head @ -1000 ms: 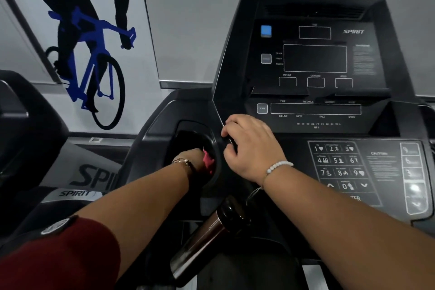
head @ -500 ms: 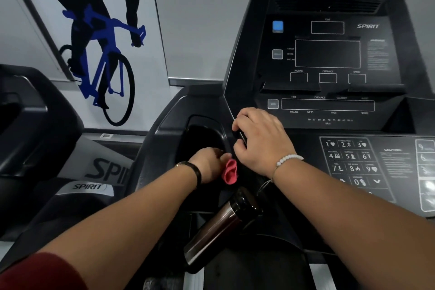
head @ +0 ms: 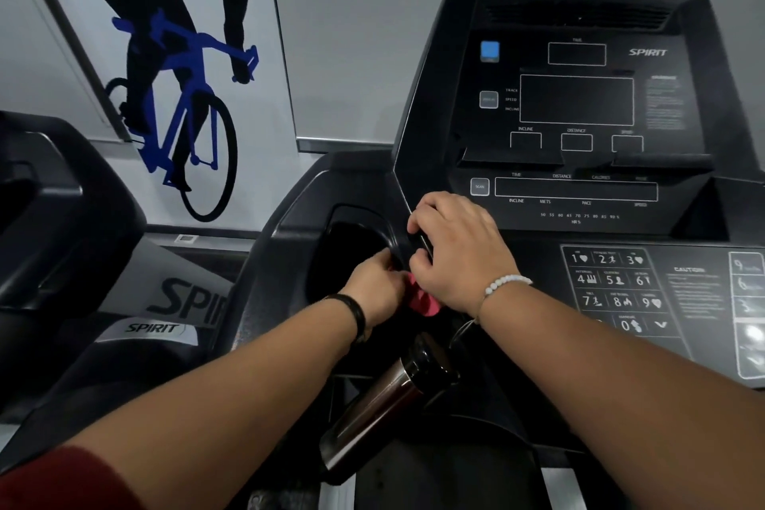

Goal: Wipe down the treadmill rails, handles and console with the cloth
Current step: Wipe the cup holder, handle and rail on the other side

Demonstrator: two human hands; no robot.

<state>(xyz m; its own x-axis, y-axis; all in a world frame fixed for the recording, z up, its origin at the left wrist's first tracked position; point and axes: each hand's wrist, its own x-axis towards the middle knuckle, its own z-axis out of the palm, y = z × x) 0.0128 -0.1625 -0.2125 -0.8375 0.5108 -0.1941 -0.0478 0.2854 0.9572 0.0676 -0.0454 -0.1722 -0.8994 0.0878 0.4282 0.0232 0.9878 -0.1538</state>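
The black treadmill console [head: 575, 99] fills the right half of the head view, its displays dark. Left of it is a deep cup holder [head: 347, 244]. My left hand [head: 378, 288] is at the holder's right rim, pinched shut on a small pink-red cloth [head: 422, 300]. The cloth pokes out between my two hands and is partly hidden by them. My right hand [head: 455, 248] rests just above it on the console's left edge, fingers curled around a slim dark object [head: 424, 240] that I cannot identify.
A steel flask with a black lid [head: 385, 402] hangs tilted below my hands, on a thin cord near my right wrist. A number keypad [head: 612, 286] lies to the right. Another black treadmill [head: 62, 211] stands at the left, below a cyclist poster [head: 186, 95].
My left hand came up out of the cup holder with the cloth and moved right, under my right hand. My right hand stayed on the console edge.
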